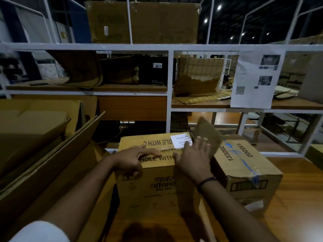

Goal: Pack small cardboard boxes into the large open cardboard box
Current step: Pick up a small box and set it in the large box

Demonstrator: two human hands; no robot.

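A: Where's the small box (153, 186) rn?
B: Mid table (297, 191), upright, lid taped shut, "handle with care" printed on top; not in the large open box (57, 154) yet; that one gapes just to its left, flaps up.
A: Hands?
B: Both on the lid; left hand (136, 158) has fingers straight along the tape seam, thumb side dipping over the front edge, no real clasp afaict; right hand (194, 159) lies flat, fingers spread, tips by a cardboard flap (209, 133) sticking up at the far right corner; can't tell which box owns that flap.
A: Anything crowding it?
B: Second box (248, 168), blue tape, hard against its right side or nearly so; white label (180, 140) on the lid.
A: How'll it handle?
B: Stiff corrugated walls, dry, not slippery; prob some weight given its bulk, tho that's a guess; contents maybe fragile per the print; I'd grip low on opp. side walls or under the bottom edges, never by lid or tape; left side's free; right side needs a gap from the neighbour first.
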